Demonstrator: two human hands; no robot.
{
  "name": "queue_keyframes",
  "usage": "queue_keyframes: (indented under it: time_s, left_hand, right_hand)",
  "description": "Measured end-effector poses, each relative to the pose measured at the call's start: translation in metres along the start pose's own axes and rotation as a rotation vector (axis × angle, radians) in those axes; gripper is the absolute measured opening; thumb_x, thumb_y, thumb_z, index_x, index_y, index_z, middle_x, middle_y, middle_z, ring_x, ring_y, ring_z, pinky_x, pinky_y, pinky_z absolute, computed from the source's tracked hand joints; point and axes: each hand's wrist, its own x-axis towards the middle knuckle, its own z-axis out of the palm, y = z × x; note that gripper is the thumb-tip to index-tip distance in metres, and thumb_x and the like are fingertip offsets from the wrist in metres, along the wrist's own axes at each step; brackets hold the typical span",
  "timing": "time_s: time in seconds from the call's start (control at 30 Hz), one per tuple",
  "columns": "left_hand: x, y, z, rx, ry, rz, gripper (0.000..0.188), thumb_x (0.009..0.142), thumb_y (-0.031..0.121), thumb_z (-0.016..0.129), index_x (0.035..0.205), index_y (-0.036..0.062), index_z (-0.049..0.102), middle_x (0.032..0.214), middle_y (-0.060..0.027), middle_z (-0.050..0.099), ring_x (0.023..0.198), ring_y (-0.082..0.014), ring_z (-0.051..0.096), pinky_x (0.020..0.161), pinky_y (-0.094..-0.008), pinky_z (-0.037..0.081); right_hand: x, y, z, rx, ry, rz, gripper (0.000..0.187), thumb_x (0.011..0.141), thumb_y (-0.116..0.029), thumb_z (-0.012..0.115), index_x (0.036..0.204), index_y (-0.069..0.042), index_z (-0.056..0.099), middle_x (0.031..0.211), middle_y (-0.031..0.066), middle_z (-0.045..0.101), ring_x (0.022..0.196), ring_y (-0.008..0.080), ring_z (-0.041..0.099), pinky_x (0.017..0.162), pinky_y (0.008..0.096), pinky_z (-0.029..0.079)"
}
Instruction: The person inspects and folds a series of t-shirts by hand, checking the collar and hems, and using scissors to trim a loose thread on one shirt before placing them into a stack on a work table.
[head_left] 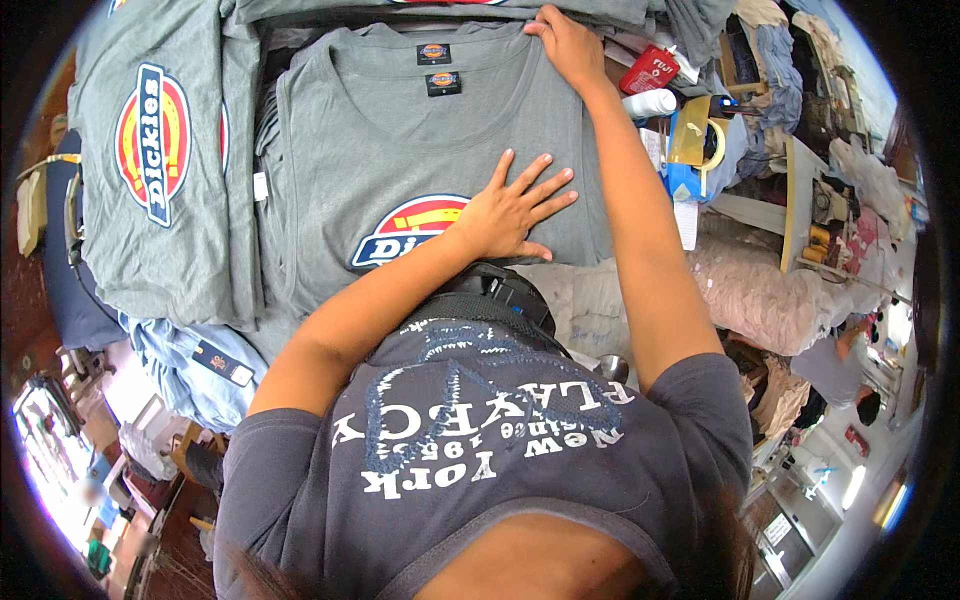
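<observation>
A grey T-shirt [400, 150] with a wide neckline lies face up in front of me, its lower part spread close to my waist. My left hand [515, 208] rests flat on its chest, fingers spread, beside a red, yellow and blue printed emblem [425, 220]. At the far right, my right hand [568, 48] has its fingers closed on the shirt's shoulder edge. Two dark neck labels [438, 68] show inside the collar, one above the other, with layers of similar grey cloth under this shirt.
More grey printed shirts [180, 170] are piled at left, above a light blue garment [210, 370] with a tag. On the right are a red container [648, 70], a white bottle [650, 103], a tape dispenser [695, 145] and bundled pale cloth [755, 290]. Another person [830, 370] is farther right.
</observation>
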Motion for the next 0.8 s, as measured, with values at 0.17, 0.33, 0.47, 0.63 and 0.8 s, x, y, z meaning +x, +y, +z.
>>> queue_keyframes:
  time_s: [0.17,0.33,0.47,0.63,0.8]
  left_hand:
    - [-0.002,-0.002,0.000,-0.017,-0.024,-0.021,0.084,0.067,0.070,0.041,0.134,0.0220,0.026,0.141,-0.0019,0.019,0.130,-0.0284,0.013,0.098,-0.0583,0.012]
    - [-0.001,-0.003,-0.001,-0.022,0.032,-0.006,0.079,0.070,0.066,0.039,0.133,0.0208,0.027,0.140,-0.0030,0.021,0.129,-0.0286,0.014,0.098,-0.0574,0.013]
    - [-0.002,-0.023,-0.013,-0.144,0.127,0.035,0.065,0.077,0.053,0.045,0.131,0.0196,0.032,0.137,-0.0050,0.028,0.128,-0.0265,0.020,0.100,-0.0550,0.013]
    - [-0.053,-0.150,-0.100,0.370,0.670,-0.487,0.029,0.079,0.020,0.054,0.107,0.0111,0.053,0.100,-0.0087,0.055,0.096,-0.0277,0.048,0.081,-0.0414,0.037]
    - [-0.089,-0.230,-0.123,0.412,0.412,-0.500,0.028,0.084,0.035,0.048,0.098,0.0105,0.052,0.096,-0.0094,0.056,0.088,-0.0303,0.051,0.071,-0.0395,0.042]
  right_hand:
    - [0.011,-0.020,-0.011,0.087,-0.019,0.021,0.019,0.079,-0.028,0.054,0.077,-0.009,0.052,0.069,0.0112,0.059,0.066,0.0341,0.056,0.054,0.0429,0.043]
    - [0.008,-0.016,-0.003,0.040,-0.050,0.052,0.022,0.079,-0.031,0.053,0.080,-0.009,0.052,0.073,0.0106,0.059,0.069,0.0330,0.057,0.057,0.0412,0.043]
    - [0.005,-0.001,-0.005,0.046,-0.143,0.032,0.031,0.077,-0.042,0.055,0.084,-0.011,0.054,0.068,0.0061,0.058,0.064,0.0257,0.057,0.058,0.0345,0.044]
    - [-0.009,0.013,-0.019,0.296,-0.122,0.001,0.034,0.076,-0.041,0.058,0.084,-0.008,0.057,0.072,0.0034,0.054,0.065,0.0192,0.053,0.060,0.0303,0.042]
    - [0.000,0.011,-0.010,0.266,-0.150,-0.049,0.031,0.076,-0.035,0.061,0.084,-0.006,0.056,0.077,0.0034,0.056,0.069,0.0163,0.052,0.063,0.0280,0.041]
